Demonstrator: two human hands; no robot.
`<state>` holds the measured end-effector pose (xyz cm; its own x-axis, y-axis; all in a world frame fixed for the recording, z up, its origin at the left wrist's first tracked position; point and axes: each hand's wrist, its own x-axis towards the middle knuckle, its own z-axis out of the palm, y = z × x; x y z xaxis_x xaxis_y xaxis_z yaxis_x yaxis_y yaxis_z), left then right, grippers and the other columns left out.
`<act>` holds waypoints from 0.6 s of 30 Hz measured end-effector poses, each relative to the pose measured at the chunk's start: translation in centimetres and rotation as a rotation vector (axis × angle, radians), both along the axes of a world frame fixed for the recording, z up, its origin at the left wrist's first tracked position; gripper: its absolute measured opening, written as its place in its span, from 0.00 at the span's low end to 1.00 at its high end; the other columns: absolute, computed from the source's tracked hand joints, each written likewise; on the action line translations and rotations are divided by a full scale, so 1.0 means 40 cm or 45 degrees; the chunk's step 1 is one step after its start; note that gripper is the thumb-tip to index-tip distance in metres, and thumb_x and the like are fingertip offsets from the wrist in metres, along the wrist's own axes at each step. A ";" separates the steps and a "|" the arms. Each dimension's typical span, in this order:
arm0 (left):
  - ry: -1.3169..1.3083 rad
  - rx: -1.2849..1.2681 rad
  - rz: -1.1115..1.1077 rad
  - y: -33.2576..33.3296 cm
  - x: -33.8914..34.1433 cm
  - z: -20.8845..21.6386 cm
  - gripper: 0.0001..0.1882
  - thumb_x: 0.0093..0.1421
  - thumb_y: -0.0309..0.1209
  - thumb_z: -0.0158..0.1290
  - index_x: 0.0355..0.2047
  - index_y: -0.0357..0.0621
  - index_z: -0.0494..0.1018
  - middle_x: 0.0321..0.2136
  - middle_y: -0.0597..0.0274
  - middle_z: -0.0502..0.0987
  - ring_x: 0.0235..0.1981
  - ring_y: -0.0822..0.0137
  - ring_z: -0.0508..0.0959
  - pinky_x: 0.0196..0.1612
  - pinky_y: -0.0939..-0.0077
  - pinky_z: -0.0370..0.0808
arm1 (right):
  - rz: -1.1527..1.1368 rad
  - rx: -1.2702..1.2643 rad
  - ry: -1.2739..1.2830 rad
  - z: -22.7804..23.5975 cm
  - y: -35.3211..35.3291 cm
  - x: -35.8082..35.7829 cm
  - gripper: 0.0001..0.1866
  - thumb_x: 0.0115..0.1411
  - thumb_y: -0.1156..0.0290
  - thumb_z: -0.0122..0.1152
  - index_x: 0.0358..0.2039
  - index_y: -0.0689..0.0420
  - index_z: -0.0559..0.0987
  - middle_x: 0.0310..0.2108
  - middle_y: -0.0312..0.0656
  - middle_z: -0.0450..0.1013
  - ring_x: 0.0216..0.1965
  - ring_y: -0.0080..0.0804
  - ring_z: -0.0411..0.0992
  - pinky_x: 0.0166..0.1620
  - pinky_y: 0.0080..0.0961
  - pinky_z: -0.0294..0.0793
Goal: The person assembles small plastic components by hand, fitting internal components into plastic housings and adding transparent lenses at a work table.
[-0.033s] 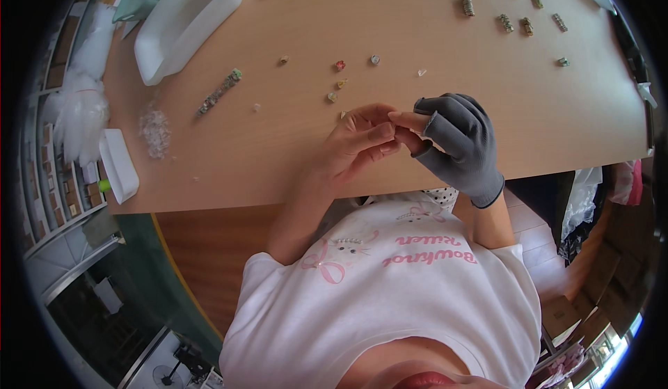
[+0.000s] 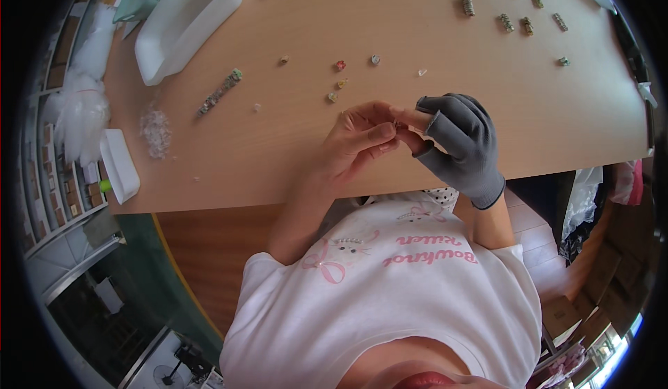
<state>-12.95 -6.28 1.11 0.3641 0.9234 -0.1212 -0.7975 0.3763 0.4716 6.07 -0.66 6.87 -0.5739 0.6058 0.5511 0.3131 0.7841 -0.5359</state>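
Note:
My left hand (image 2: 363, 138) is bare and my right hand (image 2: 460, 133) wears a grey glove with bare thumb and index fingertips. They meet above the near part of the table, fingertips pinched together around a tiny, dark-looking piece (image 2: 397, 124) that is mostly hidden. Just beyond my left hand lie small loose pieces: a red one (image 2: 340, 65), a silvery round one (image 2: 375, 60), and two yellowish ones (image 2: 332, 97). A long, mottled stack of thin pieces (image 2: 219, 93) with a green end rests farther left.
Several short, ridged stacks (image 2: 506, 23) stand or lie at the far right of the wooden table (image 2: 557, 110). At the left are a large white tray (image 2: 156, 58), a heap of clear plastic bits (image 2: 155, 133), a small white tray (image 2: 120, 166) and a plastic bag (image 2: 80, 121).
Both hands stay almost in place. My fingertips have shifted slightly, and a bit of the tiny piece shows more between them.

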 end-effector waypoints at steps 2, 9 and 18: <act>-0.056 0.045 0.026 0.006 0.001 0.005 0.11 0.61 0.26 0.61 0.44 0.42 0.78 0.38 0.61 0.81 0.38 0.74 0.77 0.40 0.81 0.74 | -0.055 0.003 0.028 0.007 -0.009 0.001 0.17 0.47 0.72 0.70 0.39 0.49 0.83 0.27 0.36 0.72 0.31 0.35 0.75 0.34 0.31 0.71; 0.692 0.369 0.660 -0.002 0.040 0.053 0.12 0.55 0.12 0.60 0.39 0.34 0.78 0.38 0.57 0.80 0.41 0.70 0.79 0.47 0.77 0.79 | -0.188 -0.228 0.014 0.024 -0.034 -0.015 0.09 0.51 0.74 0.68 0.35 0.51 0.82 0.23 0.37 0.69 0.25 0.34 0.71 0.30 0.29 0.69; 1.121 0.689 0.831 0.000 0.033 0.043 0.13 0.50 0.11 0.64 0.36 0.36 0.80 0.39 0.57 0.81 0.35 0.74 0.80 0.33 0.87 0.76 | -0.136 -0.366 -0.026 0.034 -0.028 -0.005 0.05 0.52 0.74 0.67 0.30 0.52 0.80 0.22 0.37 0.70 0.22 0.35 0.71 0.27 0.30 0.68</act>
<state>-11.61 -6.27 2.84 -0.1992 0.9098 0.3642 -0.0927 -0.3875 0.9172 5.88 -1.76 8.23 -0.5076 0.7929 0.3369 0.3990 0.5630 -0.7238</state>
